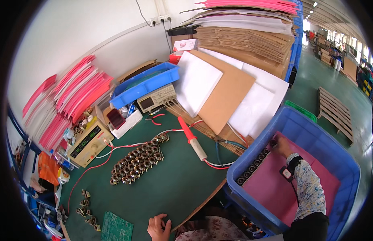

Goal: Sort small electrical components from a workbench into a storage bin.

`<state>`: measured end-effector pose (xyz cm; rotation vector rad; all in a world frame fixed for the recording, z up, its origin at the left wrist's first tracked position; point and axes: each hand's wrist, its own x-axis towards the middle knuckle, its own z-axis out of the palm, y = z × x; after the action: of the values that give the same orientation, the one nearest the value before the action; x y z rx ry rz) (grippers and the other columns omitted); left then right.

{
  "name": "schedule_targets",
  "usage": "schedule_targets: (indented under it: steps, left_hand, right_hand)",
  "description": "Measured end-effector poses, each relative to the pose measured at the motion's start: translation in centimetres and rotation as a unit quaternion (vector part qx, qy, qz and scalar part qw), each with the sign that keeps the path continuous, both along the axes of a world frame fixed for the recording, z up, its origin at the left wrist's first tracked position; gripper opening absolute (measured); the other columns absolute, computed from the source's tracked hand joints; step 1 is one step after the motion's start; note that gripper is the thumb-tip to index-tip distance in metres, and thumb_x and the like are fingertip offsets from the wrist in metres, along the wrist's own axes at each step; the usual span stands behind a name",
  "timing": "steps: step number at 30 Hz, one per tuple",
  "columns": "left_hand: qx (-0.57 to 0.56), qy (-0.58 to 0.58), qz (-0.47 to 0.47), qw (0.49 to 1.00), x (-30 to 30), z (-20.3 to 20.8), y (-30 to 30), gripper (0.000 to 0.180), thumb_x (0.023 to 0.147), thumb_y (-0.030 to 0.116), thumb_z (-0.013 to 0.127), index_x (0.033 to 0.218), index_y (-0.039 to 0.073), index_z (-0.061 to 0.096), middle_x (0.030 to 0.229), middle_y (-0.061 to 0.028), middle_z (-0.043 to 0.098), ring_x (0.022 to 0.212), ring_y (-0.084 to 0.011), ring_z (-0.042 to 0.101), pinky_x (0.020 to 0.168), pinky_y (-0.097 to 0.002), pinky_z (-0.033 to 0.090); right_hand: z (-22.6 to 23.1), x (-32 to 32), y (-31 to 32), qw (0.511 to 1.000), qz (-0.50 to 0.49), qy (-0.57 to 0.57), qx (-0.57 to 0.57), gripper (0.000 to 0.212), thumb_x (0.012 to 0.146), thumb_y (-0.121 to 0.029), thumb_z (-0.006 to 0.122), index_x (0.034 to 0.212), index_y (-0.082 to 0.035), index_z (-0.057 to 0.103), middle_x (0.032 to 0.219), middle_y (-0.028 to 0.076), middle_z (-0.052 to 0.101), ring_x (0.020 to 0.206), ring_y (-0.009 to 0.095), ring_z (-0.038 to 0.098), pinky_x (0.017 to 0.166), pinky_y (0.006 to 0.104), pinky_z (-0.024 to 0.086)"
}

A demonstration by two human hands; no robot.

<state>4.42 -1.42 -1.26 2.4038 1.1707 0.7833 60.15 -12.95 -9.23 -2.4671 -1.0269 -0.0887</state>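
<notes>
My right hand [282,147] reaches into a large blue plastic bin [294,120], its fingers closed on a dark ring-shaped coil [273,143] at the far end of a row. That row of black ring coils [250,168] runs along the bin's left wall on a pink sheet [289,182]. My fingers partly cover the coil. My left hand [159,227] rests at the green table's [166,193] front edge, holding nothing, fingers loosely bent and apart. Near it lies a green circuit board [117,227]. A block of copper-coloured coils [137,162] stands mid-table; several loose ones [86,209] lie left.
A red-tipped probe [192,138] with cables lies right of the coils. Behind are red-handled pliers [156,119], a bench meter [156,98], a power supply [90,143] and a blue tray [145,84]. Cardboard sheets [226,94] lean at the back; pink foam sheets [80,86] stack left.
</notes>
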Motion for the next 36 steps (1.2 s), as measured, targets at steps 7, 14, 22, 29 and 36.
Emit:
schedule_targets:
  steps: [7,14,22,29,36]
  left_hand:
    - [-0.008,0.002,0.026,1.0,0.2,0.1,0.3,0.021,0.08,0.013,0.064,0.099,0.008,0.06,0.064,-0.0072,0.046,0.062,-0.0255,0.048,0.055,-0.038,0.04]
    - [-0.016,0.003,0.032,0.999,-0.8,0.9,0.6,0.019,0.08,0.013,0.063,0.097,0.007,0.06,0.065,-0.0049,0.051,0.063,-0.0218,0.051,0.056,-0.0344,0.043]
    - [-0.01,-0.026,-0.025,0.999,-1.4,-2.8,1.4,0.022,0.074,0.017,0.067,0.095,0.011,0.062,0.062,-0.0016,0.051,0.061,-0.0213,0.051,0.055,-0.0332,0.043]
    - [0.02,-0.059,-0.078,0.995,-1.9,-0.2,0.6,0.019,0.083,0.011,0.061,0.1,0.002,0.063,0.071,-0.0128,0.053,0.066,-0.0292,0.048,0.064,-0.0399,0.041]
    - [-0.022,-0.074,-0.134,0.988,-1.6,0.6,-0.1,0.02,0.086,0.014,0.059,0.1,0.001,0.062,0.077,-0.0148,0.056,0.069,-0.0305,0.051,0.065,-0.0402,0.043]
  right_hand:
    - [-1.1,0.8,0.1,0.994,0.08,-0.001,0.074,0.025,0.066,-0.007,0.063,0.089,0.001,0.063,0.082,0.022,0.063,0.077,0.035,0.062,0.067,0.0383,0.049]
    - [-2.8,1.6,1.2,0.976,0.124,0.16,0.075,0.031,0.066,0.005,0.058,0.096,0.004,0.061,0.086,0.013,0.065,0.08,0.021,0.062,0.071,0.0335,0.048]
    - [6.1,-1.6,-1.2,0.99,0.138,-0.031,0.023,0.02,0.068,-0.004,0.052,0.084,-0.004,0.064,0.078,0.018,0.063,0.073,0.031,0.061,0.067,0.0392,0.047]
    - [19.5,-5.6,-2.9,0.985,0.066,-0.122,0.099,0.015,0.07,-0.015,0.058,0.078,-0.005,0.064,0.076,0.014,0.064,0.073,0.03,0.062,0.068,0.0374,0.049]
    - [18.3,-3.0,-20.1,0.973,0.003,-0.037,-0.226,0.024,0.07,-0.028,0.059,0.079,-0.007,0.067,0.077,0.015,0.065,0.075,0.033,0.062,0.067,0.0408,0.049]
